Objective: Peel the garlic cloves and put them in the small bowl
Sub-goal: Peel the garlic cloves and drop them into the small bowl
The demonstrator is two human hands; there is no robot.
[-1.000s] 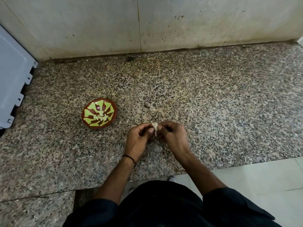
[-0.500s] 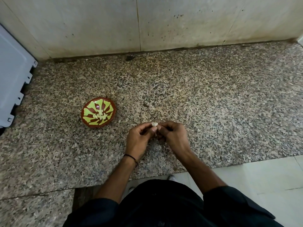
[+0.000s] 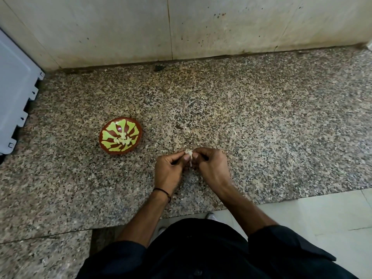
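A pale garlic clove [image 3: 189, 153] is pinched between the fingertips of both hands, just above the granite counter [image 3: 261, 125]. My left hand [image 3: 171, 170] grips it from the left and my right hand [image 3: 211, 168] from the right, fingers curled. A strip of skin hangs down from the clove. The small red bowl [image 3: 106, 147] with a green pattern sits to the left of my hands, apart from them. Several pale peeled cloves [image 3: 121, 140] lie in its middle.
A stained wall [image 3: 201, 27] closes off the back of the counter. A white ridged panel [image 3: 14, 97] stands at the left edge. The counter's front edge runs just behind my wrists, with tiled floor [image 3: 322, 218] below right. Bits of garlic skin lie near my hands.
Both hands stay together at the same spot on the clove. The fingers have shifted slightly and a strip of skin now hangs below the clove.
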